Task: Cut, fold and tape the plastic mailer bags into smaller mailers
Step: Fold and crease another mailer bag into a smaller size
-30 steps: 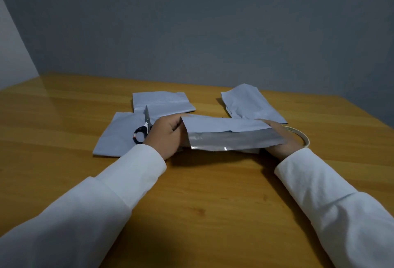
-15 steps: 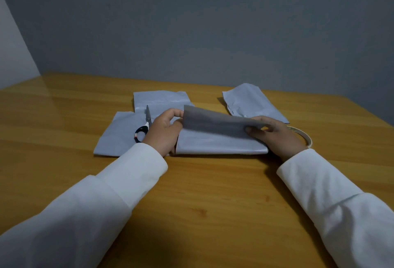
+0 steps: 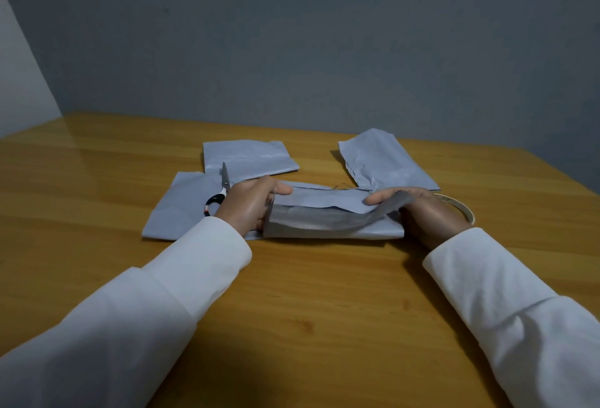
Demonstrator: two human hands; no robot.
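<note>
both hands (image 3: 250,204) (image 3: 425,212) on folded mailer (image 3: 324,212) — scissors (image 3: 220,195) beside

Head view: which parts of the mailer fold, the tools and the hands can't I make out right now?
- Tape roll: only its right arc shows; the right hand covers the rest.
- Scissors: handles partly behind the left hand.
- Left hand's grip: fingertips under the mailer being folded are hidden.
- Mailer under the scissors: near right corner covered by the left sleeve.
- Any tape on the fold: too dim to tell.
</note>
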